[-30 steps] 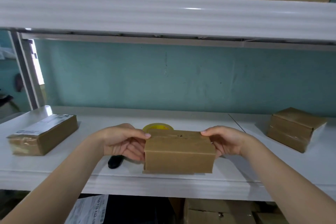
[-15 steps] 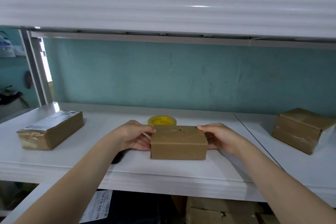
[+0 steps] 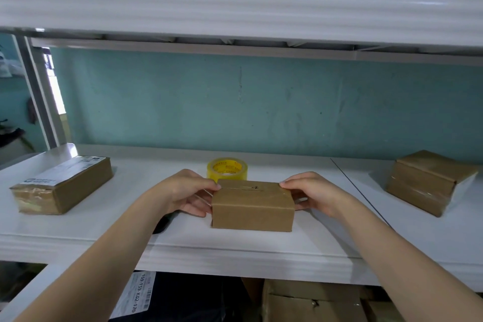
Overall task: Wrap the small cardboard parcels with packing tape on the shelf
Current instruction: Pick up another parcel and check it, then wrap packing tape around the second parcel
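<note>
A small plain cardboard parcel point(image 3: 252, 208) rests on the white shelf point(image 3: 235, 246), near its front edge. My left hand point(image 3: 187, 192) grips its left end and my right hand point(image 3: 309, 192) grips its right end, thumbs on the top flaps. Just behind it stands a yellow roll of clear packing tape point(image 3: 226, 169). A longer parcel with a label and tape point(image 3: 62, 184) lies at the left. Another taped parcel point(image 3: 428, 181) sits at the right.
A dark object point(image 3: 162, 223) lies on the shelf, mostly hidden under my left forearm. An upper shelf point(image 3: 235, 8) carrying cardboard boxes hangs close overhead. More boxes point(image 3: 313, 300) and a labelled bag point(image 3: 139, 293) sit below. A teal wall closes the back.
The parcel has gone from lifted near the front edge to resting flat on the shelf, a little farther back. Both hands stayed on its ends.
</note>
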Action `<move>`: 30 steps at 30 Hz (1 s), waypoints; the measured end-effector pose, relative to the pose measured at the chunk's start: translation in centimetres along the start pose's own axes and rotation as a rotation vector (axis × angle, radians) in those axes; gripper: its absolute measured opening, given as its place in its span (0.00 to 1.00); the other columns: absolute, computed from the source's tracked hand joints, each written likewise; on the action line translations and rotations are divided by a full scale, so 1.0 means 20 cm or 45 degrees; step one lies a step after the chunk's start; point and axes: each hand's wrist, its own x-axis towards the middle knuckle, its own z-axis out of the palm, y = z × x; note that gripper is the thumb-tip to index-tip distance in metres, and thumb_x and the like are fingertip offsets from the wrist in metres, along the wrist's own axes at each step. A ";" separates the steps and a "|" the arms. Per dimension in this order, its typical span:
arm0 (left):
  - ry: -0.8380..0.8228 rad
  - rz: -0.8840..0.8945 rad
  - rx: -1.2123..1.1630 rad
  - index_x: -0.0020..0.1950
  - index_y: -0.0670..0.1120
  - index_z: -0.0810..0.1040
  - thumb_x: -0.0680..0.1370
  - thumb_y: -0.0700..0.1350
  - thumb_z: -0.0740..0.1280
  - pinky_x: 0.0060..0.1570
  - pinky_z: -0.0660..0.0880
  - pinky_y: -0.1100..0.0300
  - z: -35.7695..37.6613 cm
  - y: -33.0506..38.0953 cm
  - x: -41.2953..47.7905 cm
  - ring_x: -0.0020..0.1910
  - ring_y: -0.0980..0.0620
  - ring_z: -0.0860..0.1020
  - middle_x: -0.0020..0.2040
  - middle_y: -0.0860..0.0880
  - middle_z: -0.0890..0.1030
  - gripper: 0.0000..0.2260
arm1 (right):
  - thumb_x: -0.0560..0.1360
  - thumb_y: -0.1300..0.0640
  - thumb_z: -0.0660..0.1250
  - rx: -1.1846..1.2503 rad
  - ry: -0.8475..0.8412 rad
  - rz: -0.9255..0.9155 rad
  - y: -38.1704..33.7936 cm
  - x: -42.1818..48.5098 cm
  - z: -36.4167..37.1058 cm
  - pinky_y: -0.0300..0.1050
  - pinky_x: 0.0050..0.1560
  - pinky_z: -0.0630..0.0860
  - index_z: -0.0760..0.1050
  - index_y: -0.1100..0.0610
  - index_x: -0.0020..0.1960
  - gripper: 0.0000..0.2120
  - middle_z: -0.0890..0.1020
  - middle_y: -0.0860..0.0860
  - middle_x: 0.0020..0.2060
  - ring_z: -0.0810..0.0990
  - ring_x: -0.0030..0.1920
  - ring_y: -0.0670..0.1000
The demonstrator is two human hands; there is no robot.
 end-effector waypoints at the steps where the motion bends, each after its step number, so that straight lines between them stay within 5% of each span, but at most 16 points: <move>1: -0.006 -0.002 0.015 0.43 0.40 0.79 0.73 0.42 0.72 0.45 0.81 0.48 -0.01 0.01 0.00 0.30 0.45 0.82 0.29 0.45 0.81 0.06 | 0.73 0.57 0.68 -0.053 0.011 0.000 -0.01 0.00 0.00 0.43 0.36 0.79 0.81 0.62 0.47 0.09 0.81 0.55 0.38 0.80 0.39 0.52; 5: 0.090 0.077 0.079 0.48 0.40 0.79 0.75 0.45 0.70 0.41 0.81 0.51 -0.03 0.06 -0.02 0.37 0.46 0.81 0.41 0.41 0.81 0.09 | 0.73 0.54 0.68 -0.127 0.133 -0.020 -0.07 -0.01 -0.03 0.42 0.35 0.77 0.79 0.61 0.48 0.10 0.83 0.56 0.42 0.80 0.38 0.52; 10: 0.329 0.415 0.052 0.43 0.44 0.78 0.75 0.36 0.68 0.50 0.77 0.50 -0.03 0.09 0.03 0.44 0.47 0.78 0.44 0.42 0.80 0.04 | 0.74 0.59 0.66 -0.152 0.282 -0.210 -0.12 -0.03 -0.04 0.45 0.45 0.78 0.79 0.59 0.46 0.05 0.84 0.56 0.43 0.80 0.40 0.51; 15: 0.163 0.693 0.959 0.66 0.47 0.74 0.73 0.38 0.70 0.58 0.64 0.65 -0.01 0.05 0.20 0.60 0.51 0.71 0.59 0.48 0.73 0.22 | 0.74 0.61 0.65 -0.241 0.248 -0.282 -0.11 -0.03 0.04 0.42 0.43 0.75 0.78 0.54 0.40 0.06 0.82 0.52 0.40 0.79 0.40 0.49; 18: 0.131 0.606 1.306 0.64 0.56 0.75 0.72 0.51 0.64 0.66 0.65 0.50 0.02 0.03 0.29 0.70 0.42 0.65 0.66 0.44 0.71 0.19 | 0.74 0.62 0.66 -0.260 0.284 -0.323 -0.10 -0.02 0.04 0.41 0.44 0.74 0.78 0.52 0.38 0.08 0.82 0.50 0.40 0.78 0.41 0.48; 22: 0.222 0.644 1.472 0.61 0.48 0.76 0.76 0.41 0.62 0.69 0.58 0.49 0.02 0.03 0.34 0.75 0.47 0.57 0.72 0.50 0.67 0.14 | 0.74 0.62 0.66 -0.239 0.339 -0.394 -0.11 -0.03 0.03 0.33 0.42 0.72 0.77 0.51 0.38 0.09 0.80 0.46 0.37 0.77 0.39 0.42; 24: 0.271 0.700 1.434 0.56 0.48 0.78 0.74 0.42 0.65 0.67 0.62 0.49 -0.01 0.03 0.37 0.72 0.47 0.64 0.67 0.49 0.73 0.11 | 0.74 0.62 0.67 -0.251 0.324 -0.404 -0.11 -0.03 0.02 0.33 0.42 0.71 0.77 0.50 0.38 0.09 0.80 0.45 0.37 0.77 0.40 0.43; 27: 0.350 0.706 1.028 0.44 0.46 0.78 0.70 0.46 0.74 0.50 0.72 0.53 -0.07 0.05 0.41 0.50 0.46 0.78 0.47 0.46 0.81 0.08 | 0.73 0.61 0.69 -0.340 0.257 -0.414 -0.11 -0.03 0.04 0.39 0.51 0.74 0.77 0.51 0.41 0.06 0.81 0.48 0.40 0.79 0.44 0.47; 30: 0.458 0.776 0.659 0.35 0.44 0.71 0.69 0.42 0.75 0.36 0.66 0.57 -0.09 0.14 0.35 0.35 0.48 0.71 0.34 0.46 0.73 0.13 | 0.73 0.60 0.69 -0.339 0.306 -0.477 -0.13 -0.01 0.05 0.41 0.52 0.74 0.79 0.52 0.43 0.03 0.81 0.47 0.40 0.79 0.45 0.47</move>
